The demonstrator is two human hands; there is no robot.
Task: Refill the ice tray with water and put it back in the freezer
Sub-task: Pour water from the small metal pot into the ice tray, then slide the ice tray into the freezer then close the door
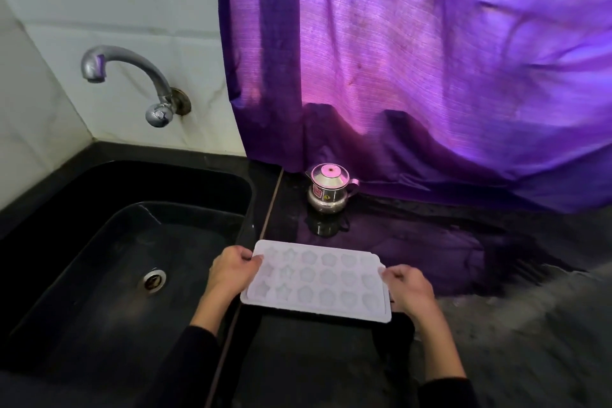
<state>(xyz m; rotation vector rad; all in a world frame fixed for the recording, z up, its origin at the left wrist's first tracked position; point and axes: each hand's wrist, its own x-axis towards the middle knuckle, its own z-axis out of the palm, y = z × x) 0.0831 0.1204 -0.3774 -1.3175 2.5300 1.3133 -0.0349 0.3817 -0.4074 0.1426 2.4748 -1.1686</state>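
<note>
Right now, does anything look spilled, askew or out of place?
Nothing looks spilled or damaged. The ice tray is held roughly level by both hands over the counter, beside the sink. The purple curtain's hem drapes onto the counter behind the steel pot.

Ice tray (318, 281) held level above the dark counter (414, 242); left hand (231, 270) grips its left end, right hand (409, 288) its right end. Sink (99, 242) lies left of the left-hand grip, steel pot (328, 189) beyond the tray.

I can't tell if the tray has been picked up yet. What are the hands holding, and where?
Both hold the ice tray: left hand grips its left end, right hand its right end.
</note>
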